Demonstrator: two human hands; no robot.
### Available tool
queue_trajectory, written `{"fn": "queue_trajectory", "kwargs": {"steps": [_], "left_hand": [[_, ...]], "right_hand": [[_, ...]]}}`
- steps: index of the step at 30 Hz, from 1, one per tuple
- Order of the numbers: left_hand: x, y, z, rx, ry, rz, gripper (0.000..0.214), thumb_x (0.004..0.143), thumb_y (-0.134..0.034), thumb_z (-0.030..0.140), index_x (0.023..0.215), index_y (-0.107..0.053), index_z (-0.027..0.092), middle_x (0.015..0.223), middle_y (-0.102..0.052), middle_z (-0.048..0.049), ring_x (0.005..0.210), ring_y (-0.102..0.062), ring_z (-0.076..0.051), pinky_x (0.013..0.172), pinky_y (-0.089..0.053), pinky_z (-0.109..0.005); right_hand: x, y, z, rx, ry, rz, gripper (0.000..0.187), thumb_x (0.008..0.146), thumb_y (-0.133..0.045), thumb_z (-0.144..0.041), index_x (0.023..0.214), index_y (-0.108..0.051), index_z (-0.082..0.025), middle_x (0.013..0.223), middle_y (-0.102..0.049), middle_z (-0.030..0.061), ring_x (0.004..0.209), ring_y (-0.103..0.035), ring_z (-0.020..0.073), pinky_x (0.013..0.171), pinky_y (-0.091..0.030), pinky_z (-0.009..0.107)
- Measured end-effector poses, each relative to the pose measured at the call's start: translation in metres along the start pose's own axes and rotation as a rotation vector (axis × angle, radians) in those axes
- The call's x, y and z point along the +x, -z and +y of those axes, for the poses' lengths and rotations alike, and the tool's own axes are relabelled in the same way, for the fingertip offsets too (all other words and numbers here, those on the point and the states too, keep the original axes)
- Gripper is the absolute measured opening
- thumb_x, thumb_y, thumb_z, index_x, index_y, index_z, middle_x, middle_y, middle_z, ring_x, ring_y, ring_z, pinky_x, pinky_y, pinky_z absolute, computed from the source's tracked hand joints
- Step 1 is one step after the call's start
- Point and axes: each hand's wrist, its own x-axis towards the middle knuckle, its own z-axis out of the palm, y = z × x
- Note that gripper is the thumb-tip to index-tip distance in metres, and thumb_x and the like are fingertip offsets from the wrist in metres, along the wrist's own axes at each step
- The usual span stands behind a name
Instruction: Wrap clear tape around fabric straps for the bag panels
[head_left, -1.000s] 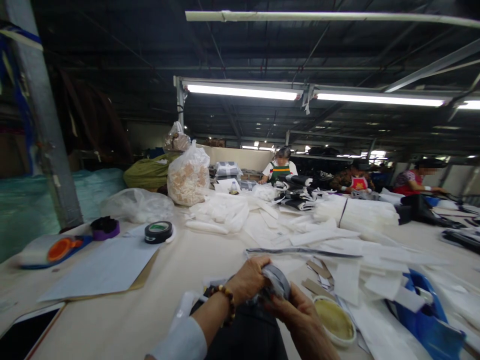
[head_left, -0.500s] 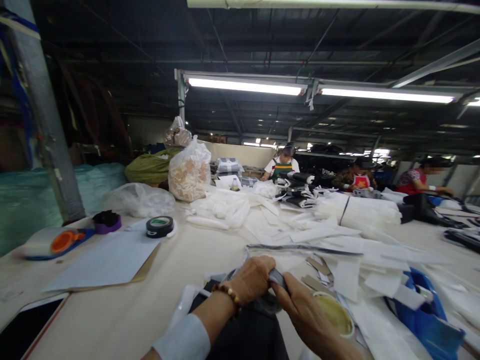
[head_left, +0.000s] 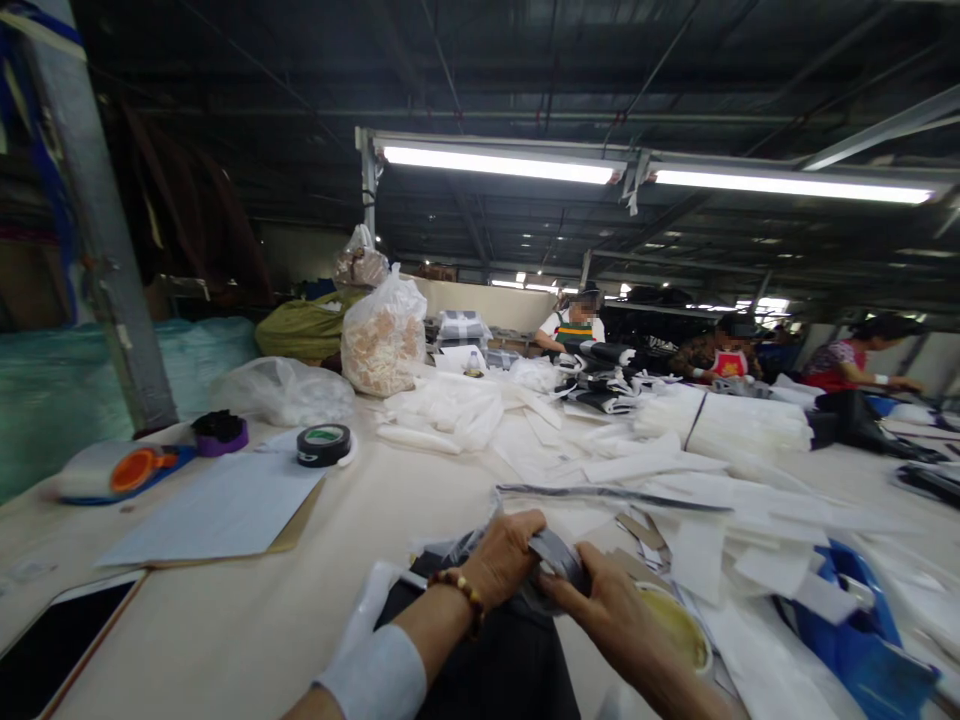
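My left hand [head_left: 501,560], with a beaded bracelet at the wrist, is closed around a folded strip of grey fabric [head_left: 561,557]. From the other side my right hand [head_left: 611,600] pinches the same strip between thumb and fingers. The strip bulges between the two hands, and the fingertips beneath it are partly hidden. Black cloth [head_left: 499,665] lies under my forearms, with crumpled clear plastic around its upper edge. Just right of my right hand, a roll of yellowish tape [head_left: 679,625] is partly covered by that hand.
A blue tape dispenser [head_left: 862,625] stands at the right among white sheets [head_left: 697,550]. To the left are a phone [head_left: 67,640], paper [head_left: 217,510], black tape [head_left: 323,446] and a clear tape roll [head_left: 97,470]. A stuffed plastic bag [head_left: 384,340] and several co-workers are farther back.
My hands have drawn slightly apart, and more of the grey fabric shows between them, turned and bulging. The whole view has shifted a little.
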Motion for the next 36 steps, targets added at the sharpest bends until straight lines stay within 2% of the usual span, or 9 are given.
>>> {"fn": "queue_trajectory", "kwargs": {"steps": [5, 9, 12, 16, 19, 21, 26, 31, 36], "left_hand": [[0.000, 0.001, -0.002, 0.172, -0.138, -0.168, 0.015, 0.076, -0.047, 0.006, 0.068, -0.046, 0.018, 0.075, -0.055, -0.0007, 0.072, -0.050, -0.015, 0.069, -0.039, -0.024], [0.004, -0.002, -0.005, 0.275, -0.184, -0.266, 0.015, 0.080, -0.041, 0.006, 0.074, -0.050, 0.017, 0.082, -0.059, -0.0056, 0.079, -0.054, -0.019, 0.073, -0.043, -0.028], [0.005, 0.002, -0.003, 0.326, -0.171, -0.289, 0.019, 0.074, -0.044, 0.003, 0.084, -0.054, 0.016, 0.089, -0.061, -0.0088, 0.083, -0.057, -0.021, 0.074, -0.045, -0.030], [-0.007, 0.021, 0.016, 0.383, -0.086, -0.183, 0.048, 0.063, -0.052, 0.003, 0.111, -0.049, 0.011, 0.112, -0.055, -0.0164, 0.106, -0.049, -0.031, 0.089, -0.039, -0.045], [-0.026, 0.030, 0.038, 0.414, 0.003, -0.096, 0.031, 0.072, -0.041, 0.005, 0.098, -0.055, 0.010, 0.103, -0.058, -0.0170, 0.101, -0.051, -0.033, 0.086, -0.040, -0.048], [-0.041, 0.025, 0.048, 0.368, 0.061, -0.120, 0.028, 0.074, -0.036, 0.005, 0.090, -0.057, 0.014, 0.096, -0.061, -0.0130, 0.090, -0.057, -0.029, 0.079, -0.045, -0.042], [-0.065, -0.003, 0.055, 0.068, 0.296, -0.220, 0.043, 0.071, -0.039, 0.003, 0.113, -0.045, 0.012, 0.111, -0.058, -0.0152, 0.098, -0.058, -0.026, 0.083, -0.045, -0.036], [-0.071, -0.003, 0.062, 0.143, 0.344, -0.231, 0.035, 0.074, -0.037, 0.014, 0.108, -0.047, 0.010, 0.106, -0.061, -0.0169, 0.102, -0.056, -0.031, 0.088, -0.037, -0.045], [-0.075, 0.005, 0.048, -0.020, 0.321, -0.180, 0.018, 0.081, -0.039, 0.031, 0.083, -0.052, 0.018, 0.086, -0.063, -0.0066, 0.080, -0.057, -0.022, 0.070, -0.037, -0.033]], "right_hand": [[0.002, 0.000, 0.006, 0.060, -0.082, -0.165, 0.022, 0.065, -0.061, -0.039, 0.066, -0.054, -0.018, 0.060, -0.057, -0.0007, 0.058, -0.051, 0.0163, 0.050, -0.033, 0.025], [-0.002, -0.022, 0.019, 0.203, -0.097, -0.167, 0.018, 0.069, -0.052, -0.035, 0.061, -0.047, -0.020, 0.047, -0.051, -0.0038, 0.043, -0.048, 0.0133, 0.041, -0.031, 0.023], [-0.003, -0.035, 0.024, 0.431, -0.153, -0.163, 0.020, 0.069, -0.051, -0.037, 0.061, -0.047, -0.019, 0.043, -0.048, -0.0058, 0.039, -0.046, 0.0117, 0.040, -0.032, 0.023], [-0.004, -0.037, 0.022, 0.715, -0.261, -0.170, 0.026, 0.065, -0.059, -0.040, 0.063, -0.053, -0.015, 0.042, -0.050, -0.0053, 0.038, -0.044, 0.0095, 0.040, -0.032, 0.021], [-0.006, -0.036, 0.017, 0.816, -0.302, -0.140, 0.026, 0.062, -0.062, -0.039, 0.062, -0.055, -0.014, 0.043, -0.051, -0.0043, 0.040, -0.045, 0.0092, 0.041, -0.030, 0.021], [-0.008, -0.037, 0.014, 0.869, -0.313, -0.128, 0.025, 0.062, -0.061, -0.038, 0.062, -0.055, -0.014, 0.045, -0.050, -0.0046, 0.041, -0.044, 0.0085, 0.041, -0.028, 0.020], [-0.017, -0.042, 0.006, 1.021, -0.365, -0.156, 0.023, 0.062, -0.062, -0.036, 0.060, -0.053, -0.015, 0.048, -0.047, -0.0052, 0.042, -0.039, 0.0065, 0.043, -0.027, 0.020], [-0.029, -0.041, 0.000, 1.015, -0.354, -0.219, 0.028, 0.065, -0.063, -0.042, 0.067, -0.056, -0.015, 0.054, -0.053, -0.0030, 0.053, -0.049, 0.0118, 0.050, -0.035, 0.022], [-0.030, -0.019, 0.014, 0.626, -0.191, -0.368, 0.039, 0.073, -0.051, -0.053, 0.064, -0.056, -0.015, 0.051, -0.051, -0.0021, 0.048, -0.049, 0.0123, 0.047, -0.032, 0.023]]}}
